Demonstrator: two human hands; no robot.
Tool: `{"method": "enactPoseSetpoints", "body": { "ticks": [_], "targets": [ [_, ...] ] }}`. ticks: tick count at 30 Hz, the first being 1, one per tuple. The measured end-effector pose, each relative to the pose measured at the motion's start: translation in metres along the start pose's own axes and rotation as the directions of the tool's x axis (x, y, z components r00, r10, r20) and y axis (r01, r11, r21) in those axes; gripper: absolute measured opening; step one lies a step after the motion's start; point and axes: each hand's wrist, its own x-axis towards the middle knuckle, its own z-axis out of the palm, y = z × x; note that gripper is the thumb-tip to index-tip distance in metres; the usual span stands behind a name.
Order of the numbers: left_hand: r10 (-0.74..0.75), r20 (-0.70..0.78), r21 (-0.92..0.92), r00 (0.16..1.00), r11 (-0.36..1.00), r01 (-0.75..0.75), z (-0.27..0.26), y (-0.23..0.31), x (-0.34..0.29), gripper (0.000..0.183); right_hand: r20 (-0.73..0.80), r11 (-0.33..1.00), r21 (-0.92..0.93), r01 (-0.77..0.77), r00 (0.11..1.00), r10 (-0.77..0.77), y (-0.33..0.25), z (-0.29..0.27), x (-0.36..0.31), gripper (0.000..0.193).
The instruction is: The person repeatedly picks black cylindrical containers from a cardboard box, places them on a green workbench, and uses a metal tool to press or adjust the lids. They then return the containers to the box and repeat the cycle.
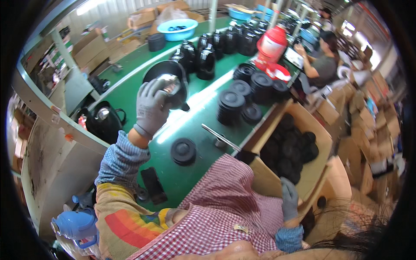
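My left hand (150, 108), in a grey glove, is closed on a black jug (183, 86) above the green work surface. The jug is tilted, and something shiny and silvery shows at its open end. Low on the right, my right hand (289, 199), also gloved in grey, is beside the near wall of a cardboard box (318, 167). Its fingers look stretched out and hold nothing I can see. Several round black lids (288, 149) fill the box. Below the raised jug, a round black lid (183, 151) lies on the green surface (203, 167).
Black jugs (206, 60) line the back, and another jug (106, 118) is at left. Stacked lids (231, 106) stand near a red-and-white container (272, 45). A metal rod (220, 137), a dark phone (153, 185) and a blue bottle (76, 224) are nearer. Another person (324, 65) sits beyond.
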Motion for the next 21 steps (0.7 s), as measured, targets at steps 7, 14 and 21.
{"method": "enactPoseSetpoints", "body": {
  "ticks": [7, 14, 21],
  "targets": [
    [0.260, 0.148, -0.583, 0.954, 0.803, -0.128, 0.006, 0.220, -0.018, 0.044, 0.110, 0.974, 0.051, 0.219, 0.968, -0.224, -0.106, 0.024, 0.030, 0.088],
    [0.478, 0.402, -0.660, 0.781, 0.743, -0.115, -0.006, 0.370, -0.071, 0.044, 0.136, 0.972, 0.178, 0.155, 0.974, -0.180, -0.036, -0.023, -0.025, 0.041],
    [0.877, 0.418, -0.858, 0.237, 0.467, -0.215, -0.009, 0.392, -0.122, 0.033, 0.604, 0.728, 0.575, -0.373, 0.794, -0.071, 0.077, -0.005, -0.052, 0.066]
  ]
}}
